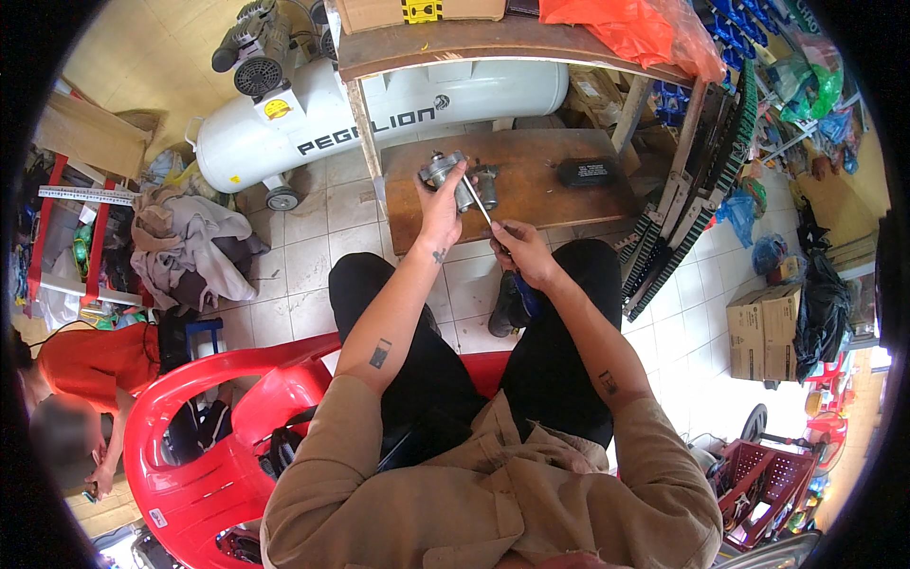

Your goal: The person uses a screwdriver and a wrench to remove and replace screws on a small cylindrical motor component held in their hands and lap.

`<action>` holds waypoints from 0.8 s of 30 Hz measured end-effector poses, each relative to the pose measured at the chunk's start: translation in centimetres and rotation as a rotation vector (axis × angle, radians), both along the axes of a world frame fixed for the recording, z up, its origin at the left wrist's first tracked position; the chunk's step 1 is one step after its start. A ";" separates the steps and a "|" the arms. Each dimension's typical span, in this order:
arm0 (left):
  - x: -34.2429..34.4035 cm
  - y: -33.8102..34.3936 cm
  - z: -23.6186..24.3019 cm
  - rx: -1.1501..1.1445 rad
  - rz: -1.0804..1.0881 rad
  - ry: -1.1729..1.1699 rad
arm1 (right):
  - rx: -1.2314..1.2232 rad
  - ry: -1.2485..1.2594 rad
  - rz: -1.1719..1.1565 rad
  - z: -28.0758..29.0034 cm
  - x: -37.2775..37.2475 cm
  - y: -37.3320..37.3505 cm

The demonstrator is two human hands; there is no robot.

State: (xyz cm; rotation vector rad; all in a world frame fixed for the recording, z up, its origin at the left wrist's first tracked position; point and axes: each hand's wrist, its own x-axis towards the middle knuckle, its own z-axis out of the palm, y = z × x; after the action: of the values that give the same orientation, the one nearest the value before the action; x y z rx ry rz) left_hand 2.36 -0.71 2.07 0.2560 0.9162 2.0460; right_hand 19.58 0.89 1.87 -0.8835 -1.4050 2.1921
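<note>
Screwdriver (482,204) gripped in R hand (526,254), shaft angled up to metal carb (438,168) (prob., fingers hide some) held in L hand (442,211). Blk case (587,172) on wooden bench (545,202) beyond R hand.

Tan shirt (464,507) with elbow-length sleeves (332,450), black trousers (358,287), dark forearm tattoos (380,354)

My right hand (526,252) could pass over the middle of the low brown wooden bench (540,147), but a flat black case (587,172) sits on its right half, a pale upright wooden post (366,133) bars its left end, and (leaning close) black-and-green ridged tracks (725,147) crowd its right.
</note>
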 end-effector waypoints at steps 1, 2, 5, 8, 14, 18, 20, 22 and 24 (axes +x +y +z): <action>0.0 0.0 0.1 -0.003 -0.005 -0.005 | -0.006 -0.006 0.004 0.0 0.0 0.1; 0.0 -0.1 0.2 -0.007 -0.010 -0.010 | -0.011 -0.011 0.007 -0.1 0.1 0.2; -0.7 0.3 -0.8 0.040 -0.019 -0.054 | -0.072 -0.047 -0.001 0.6 0.2 0.2; -1.4 0.3 -1.2 0.078 -0.072 -0.034 | 0.015 -0.097 -0.056 1.2 0.4 0.2; 0.1 -0.1 -0.6 -0.004 -0.078 -0.002 | 0.716 -0.222 -0.326 1.0 -1.0 1.6; 0.9 -0.3 -0.8 -0.040 -0.115 0.058 | 0.847 -0.213 -0.382 2.6 -3.0 2.1; 1.4 -0.1 -0.9 -0.039 -0.093 0.082 | 0.857 -0.135 -0.376 1.4 -3.7 3.1; 1.7 -0.1 -1.0 -0.093 -0.092 0.088 | 0.848 -0.122 -0.376 0.6 -4.2 3.5; 1.4 -0.1 -1.5 -0.115 -0.083 0.136 | 0.822 -0.177 -0.383 0.5 -4.8 3.4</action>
State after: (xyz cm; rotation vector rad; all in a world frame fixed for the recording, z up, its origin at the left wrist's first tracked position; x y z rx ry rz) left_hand 3.76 -0.83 0.54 0.3688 1.0849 1.9102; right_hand 14.74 4.32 2.40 -0.9214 -1.8132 1.1086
